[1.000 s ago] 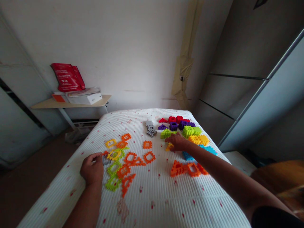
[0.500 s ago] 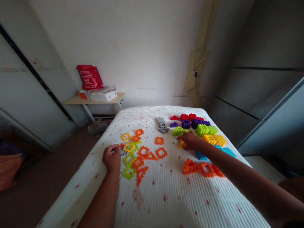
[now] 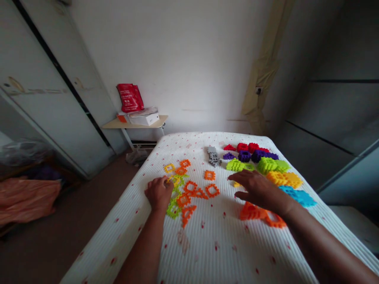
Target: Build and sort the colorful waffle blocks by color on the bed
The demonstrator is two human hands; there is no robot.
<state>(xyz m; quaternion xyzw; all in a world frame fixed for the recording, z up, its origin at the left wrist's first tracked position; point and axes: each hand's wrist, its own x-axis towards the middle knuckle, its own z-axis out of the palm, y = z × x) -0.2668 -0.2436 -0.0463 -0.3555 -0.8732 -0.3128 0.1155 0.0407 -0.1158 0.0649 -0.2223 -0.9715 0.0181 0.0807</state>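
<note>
On the left of the bed, my left hand [image 3: 159,192] is closed, its fingertips at the edge of a loose pile. Whatever it grips is hidden by the fingers. A yellow square building piece [image 3: 174,181] lies right at those fingertips, with lime green pieces [image 3: 173,209] and orange frame pieces [image 3: 190,187] around it. My right hand [image 3: 251,185] hovers open, thumb and fingers apart, holding nothing. Under its fingers a small yellow piece [image 3: 237,184] shows in part. Just nearer to me lie orange triangle and square pieces [image 3: 251,212].
Sorted rows run along the right: red [image 3: 242,147], purple [image 3: 244,156], lime green [image 3: 268,165], yellow [image 3: 284,179] and blue pieces [image 3: 297,196]. Grey pieces [image 3: 212,156] lie mid-bed. Beyond the bed [image 3: 225,252], a small table [image 3: 133,124] bears a red bag [image 3: 129,98].
The view has swung left, so the scene sits further right. My right hand has drawn back a little from the yellow and green pieces and spread its fingers. My left hand stays at the pile.
</note>
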